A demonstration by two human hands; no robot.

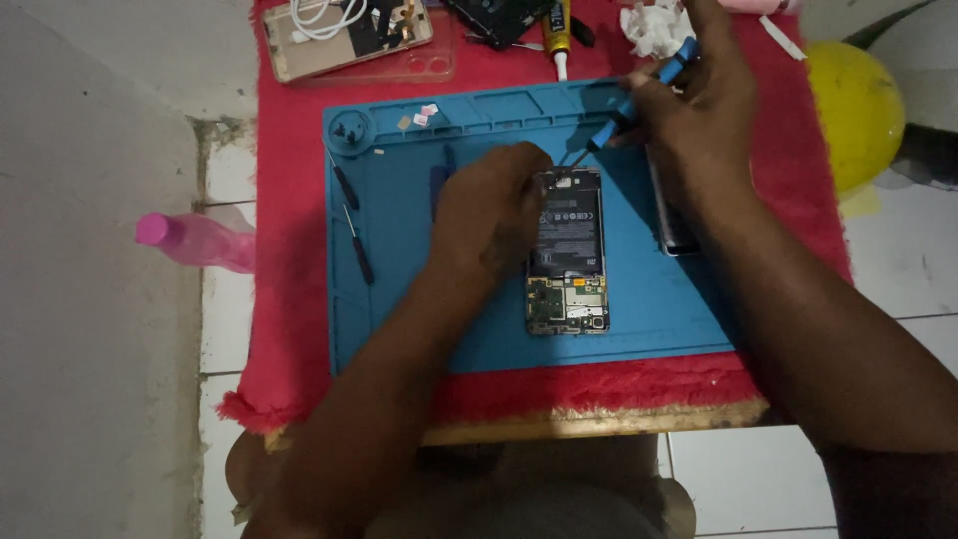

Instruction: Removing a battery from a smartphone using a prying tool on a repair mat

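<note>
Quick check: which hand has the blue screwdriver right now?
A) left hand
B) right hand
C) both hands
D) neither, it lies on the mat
B: the right hand grips the blue screwdriver, tip at the opened phone's top edge, while the left hand steadies the phone.

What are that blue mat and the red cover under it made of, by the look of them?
The blue mat looks like silicone or soft rubber: matte, with moulded ridges and small trays along its top edge. The red cover looks like plush fabric, going by its fuzzy pile and frayed, tufted front edge. Neither can be told for certain.
</note>
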